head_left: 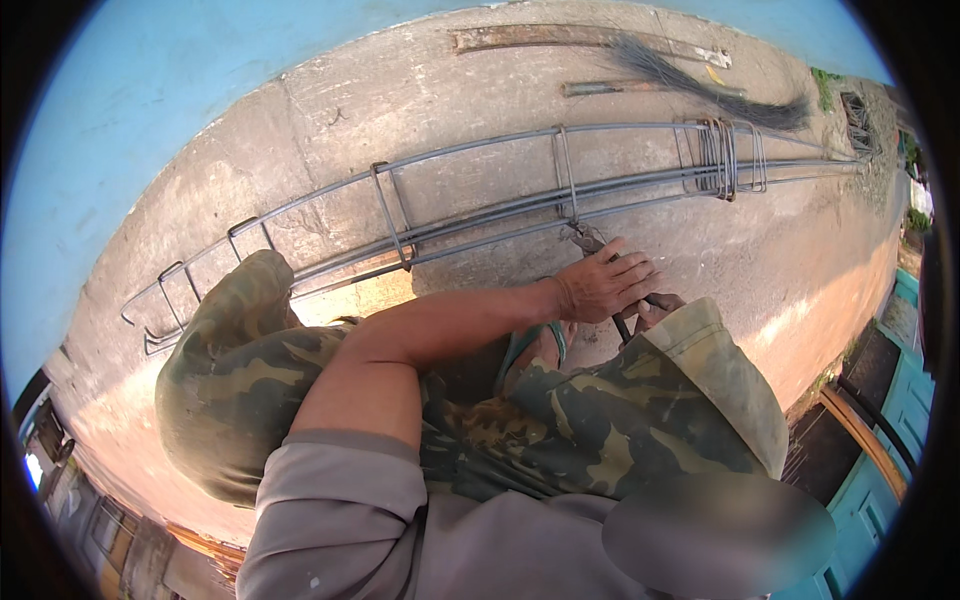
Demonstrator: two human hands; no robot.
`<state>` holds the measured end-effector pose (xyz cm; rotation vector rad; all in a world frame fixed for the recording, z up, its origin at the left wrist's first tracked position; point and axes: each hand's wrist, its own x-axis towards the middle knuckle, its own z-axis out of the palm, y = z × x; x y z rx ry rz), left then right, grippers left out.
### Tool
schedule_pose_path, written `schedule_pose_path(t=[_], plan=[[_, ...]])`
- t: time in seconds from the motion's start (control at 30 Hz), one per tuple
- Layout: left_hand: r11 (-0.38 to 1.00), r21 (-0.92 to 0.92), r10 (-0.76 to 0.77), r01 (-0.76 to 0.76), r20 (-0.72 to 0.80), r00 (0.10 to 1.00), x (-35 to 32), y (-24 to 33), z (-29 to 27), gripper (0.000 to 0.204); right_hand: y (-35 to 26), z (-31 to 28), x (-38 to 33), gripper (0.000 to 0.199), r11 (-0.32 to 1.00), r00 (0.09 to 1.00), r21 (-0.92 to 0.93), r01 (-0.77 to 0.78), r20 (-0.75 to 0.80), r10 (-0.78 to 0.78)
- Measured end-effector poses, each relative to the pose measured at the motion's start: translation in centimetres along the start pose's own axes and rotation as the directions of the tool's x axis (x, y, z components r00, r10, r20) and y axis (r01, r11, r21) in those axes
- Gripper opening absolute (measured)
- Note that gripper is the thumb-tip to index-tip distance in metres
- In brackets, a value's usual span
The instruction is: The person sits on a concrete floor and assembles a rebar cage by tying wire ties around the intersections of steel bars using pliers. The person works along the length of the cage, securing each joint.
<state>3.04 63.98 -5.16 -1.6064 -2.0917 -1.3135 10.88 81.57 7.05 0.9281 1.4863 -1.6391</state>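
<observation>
Both my hands are on a dark pair of pincers (590,243), whose jaws meet the near bar of a long steel rebar cage (490,232) at the corner of a square stirrup (566,175). My left hand (608,285) reaches across from the left and wraps round the pincers just behind the jaws. Close beside it, my right hand (660,312) is closed at the handle ends, partly hidden behind my raised camouflage-clad knee. Whether a tie wire sits in the jaws is too small to tell.
Several stirrups (722,158) are bunched at the cage's right part. Beyond the cage lie a bundle of thin dark wire (710,85), a short rod (610,88) and a long flat bar (540,37) on the concrete floor (330,110). A blue surface (150,100) borders the far side.
</observation>
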Motion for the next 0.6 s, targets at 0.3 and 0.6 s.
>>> schedule_pose_path(t=[0.3,0.6], plan=[[0.983,0.063,-0.181,0.17,0.398,0.899,3.8,0.4,-0.7,0.032,-3.9,-0.5,-1.3,0.054,0.883,0.987,-0.466,0.06,-0.102,-0.12],[0.894,-0.147,-0.13,0.424,0.819,0.558,8.4,-1.6,-4.7,0.03,-7.0,2.5,-1.7,0.078,-0.032,0.914,-0.917,-0.398,-0.4,0.07]])
